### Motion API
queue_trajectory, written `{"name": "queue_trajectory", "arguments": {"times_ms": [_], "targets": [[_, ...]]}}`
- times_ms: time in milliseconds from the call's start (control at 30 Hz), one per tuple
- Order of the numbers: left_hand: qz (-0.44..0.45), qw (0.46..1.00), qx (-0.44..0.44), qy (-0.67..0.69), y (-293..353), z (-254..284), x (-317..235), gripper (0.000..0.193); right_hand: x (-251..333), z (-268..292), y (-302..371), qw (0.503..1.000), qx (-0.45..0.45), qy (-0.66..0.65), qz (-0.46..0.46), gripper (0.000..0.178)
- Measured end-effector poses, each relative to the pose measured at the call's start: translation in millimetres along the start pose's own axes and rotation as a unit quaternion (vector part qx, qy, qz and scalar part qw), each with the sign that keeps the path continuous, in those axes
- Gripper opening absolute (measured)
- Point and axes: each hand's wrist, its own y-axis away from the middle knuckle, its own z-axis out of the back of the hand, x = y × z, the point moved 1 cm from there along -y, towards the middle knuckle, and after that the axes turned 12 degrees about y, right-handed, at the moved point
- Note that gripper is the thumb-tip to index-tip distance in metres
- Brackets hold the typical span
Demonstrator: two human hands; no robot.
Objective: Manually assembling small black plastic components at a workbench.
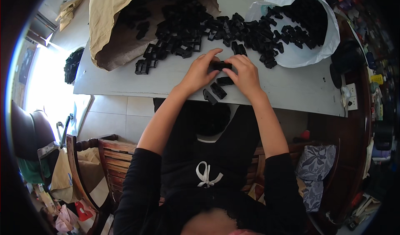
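My left hand (pixel 200 71) and right hand (pixel 245 74) pinch one small black plastic block (pixel 222 66); three similar blocks (pixel 218 91) lie just nearer me.

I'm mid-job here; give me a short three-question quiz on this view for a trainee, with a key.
1. True or false: the brown paper bag lies to the right of the white bag.
2. What is held between the left hand and right hand? A) a cushion B) a small black part C) a ribbon
3. How many loose black pieces lie between the hands and the near edge of the table?

Key: 1. False; 2. B; 3. Three.
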Motion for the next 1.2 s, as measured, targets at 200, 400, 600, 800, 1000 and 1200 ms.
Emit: {"name": "queue_trajectory", "arguments": {"times_ms": [200,400,600,800,1000,1200], "targets": [[0.008,1.000,0.001,0.005,-2.5,-1.9,-4.3,0.069,3.0,11.8,-1.4,0.962,-0.016,0.184,0.202,0.028],[0.011,1.000,0.005,0.004,-1.5,-2.5,-0.4,0.071,-1.1,2.3,-3.5,0.965,0.023,0.147,0.216,0.030],[-0.042,0.998,0.024,-0.027,2.1,1.8,-3.7,0.057,-12.3,1.9,12.3,0.968,0.019,0.153,0.200,0.032],[-0.031,0.903,-0.179,-0.390,13.0,33.9,-21.6,0.041,-26.6,9.8,13.7,0.984,-0.011,0.146,0.104,0.044],[0.002,0.914,-0.187,-0.359,27.7,44.6,-12.2,0.030,-48.1,-0.4,-15.4,0.979,-0.093,0.174,-0.040,0.032],[0.002,0.976,-0.148,-0.157,39.7,45.0,-6.8,0.033,3.0,-5.0,-4.0,0.991,-0.095,-0.079,-0.047,0.034]]}}
